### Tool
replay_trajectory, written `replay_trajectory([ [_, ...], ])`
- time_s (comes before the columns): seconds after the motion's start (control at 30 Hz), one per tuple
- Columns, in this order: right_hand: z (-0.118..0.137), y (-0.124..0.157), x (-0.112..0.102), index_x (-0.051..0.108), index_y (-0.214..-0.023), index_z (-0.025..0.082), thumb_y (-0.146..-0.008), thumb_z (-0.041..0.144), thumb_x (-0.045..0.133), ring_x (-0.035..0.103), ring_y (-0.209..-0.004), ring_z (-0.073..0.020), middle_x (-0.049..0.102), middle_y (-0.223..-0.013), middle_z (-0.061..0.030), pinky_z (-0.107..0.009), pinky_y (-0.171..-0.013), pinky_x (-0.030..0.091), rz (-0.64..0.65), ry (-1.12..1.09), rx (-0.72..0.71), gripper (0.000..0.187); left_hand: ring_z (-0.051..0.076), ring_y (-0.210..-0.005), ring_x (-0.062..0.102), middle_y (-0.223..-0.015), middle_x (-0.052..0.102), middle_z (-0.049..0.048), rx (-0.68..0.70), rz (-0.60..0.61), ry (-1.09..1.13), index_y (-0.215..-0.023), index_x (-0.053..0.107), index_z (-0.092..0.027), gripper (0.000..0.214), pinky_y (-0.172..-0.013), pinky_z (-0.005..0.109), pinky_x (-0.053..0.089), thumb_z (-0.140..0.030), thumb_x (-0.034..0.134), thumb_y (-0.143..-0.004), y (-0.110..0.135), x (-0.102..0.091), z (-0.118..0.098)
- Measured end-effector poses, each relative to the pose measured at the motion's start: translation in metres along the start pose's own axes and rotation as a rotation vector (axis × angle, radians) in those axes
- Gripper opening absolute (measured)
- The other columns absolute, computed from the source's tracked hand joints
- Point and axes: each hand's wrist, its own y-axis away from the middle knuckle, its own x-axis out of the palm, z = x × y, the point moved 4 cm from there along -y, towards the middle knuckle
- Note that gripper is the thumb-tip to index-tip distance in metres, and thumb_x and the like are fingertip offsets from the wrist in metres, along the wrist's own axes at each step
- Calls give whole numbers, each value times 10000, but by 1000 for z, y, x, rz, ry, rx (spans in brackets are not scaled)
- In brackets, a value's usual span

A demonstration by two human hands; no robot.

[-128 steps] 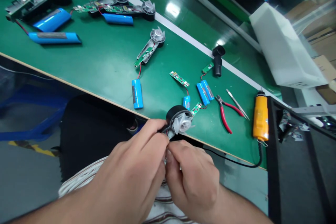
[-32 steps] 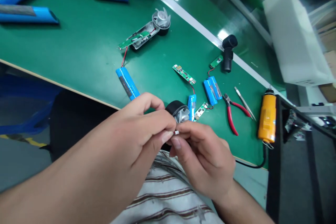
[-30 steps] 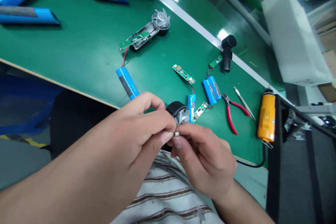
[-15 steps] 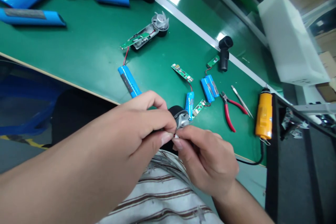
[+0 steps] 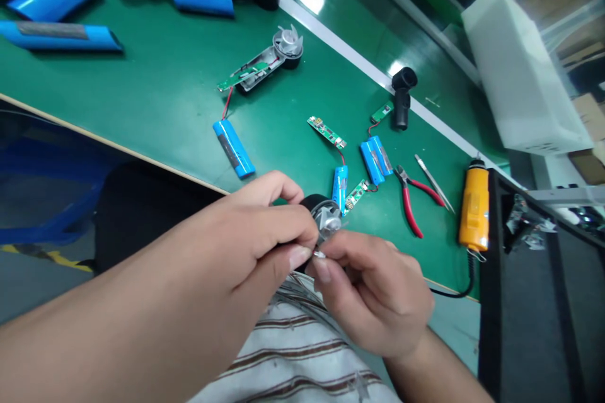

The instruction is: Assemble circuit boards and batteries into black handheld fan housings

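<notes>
Green mat | fan motor held at edge | white foam block beyond

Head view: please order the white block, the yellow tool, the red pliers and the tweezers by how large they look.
1. white block: largest, though it lies farthest away.
2. yellow tool.
3. red pliers: about as long as the tool, but much thinner.
4. tweezers: thinnest and shortest.

I see red-handled metal pliers on the green surface, between the black round fan housing and the orange plastic tool.
</notes>
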Motion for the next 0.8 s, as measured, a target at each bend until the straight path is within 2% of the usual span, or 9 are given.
replay_trajectory([
  [0.17, -5, 2, -10, 623, -991, 224, -960, 97, 596, 656, -519, -107, 712, -711, 29, -217, -513, 551, -36, -103, 43, 134, 166, -855, 586, -972, 605, -18, -101, 45, 13, -720, 666, -282, 337, -663, 244, 472, -329, 429, -955, -1, -8, 3],
  [0.3, 2, -4, -12, 654, -989, 203, -985, 148, 601, 681, -562, -121, 730, -720, 16, -223, -541, 565, 43, 27, -38, 77, 173, -864, 595, -964, 609, -7, -44, 4, 19, -713, 667, -275, 345, -669, 246, 479, -348, 436, -959, -1, -6, 3],
  [0.43, 8, -8, -13, 663, -1001, 181, -996, 158, 594, 695, -592, -126, 762, -763, 5, -233, -601, 581, 72, 109, -36, 73, 178, -874, 605, -981, 609, -4, -39, -3, -2, -718, 658, -274, 322, -691, 259, 487, -325, 441, -949, -1, -4, 6],
  [0.53, 9, -10, -12, 673, -1012, 168, -1002, 153, 590, 721, -647, -138, 786, -818, -15, -242, -633, 582, 99, 125, -57, 85, 179, -859, 607, -965, 608, -3, 19, -16, 2, -727, 666, -282, 317, -684, 264, 488, -328, 444, -950, -1, -5, 4],
  [0.6, 8, -11, -10, 680, -1004, 161, -1006, 156, 591, 726, -674, -148, 789, -828, -23, -251, -637, 574, 121, 120, -81, 89, 184, -866, 609, -964, 609, 3, 6, 1, -10, -716, 662, -276, 327, -690, 268, 493, -317, 439, -951, -2, -5, 4],
  [0.8, 4, -12, -10, 681, -953, 140, -1001, 150, 614, 653, -600, -141, 729, -720, -19, -266, -562, 498, 170, 56, -113, 83, 182, -837, 599, -1021, 612, 5, 0, 34, -15, -729, 687, -280, 306, -716, 288, 505, -280, 451, -923, -3, -5, 1],
])
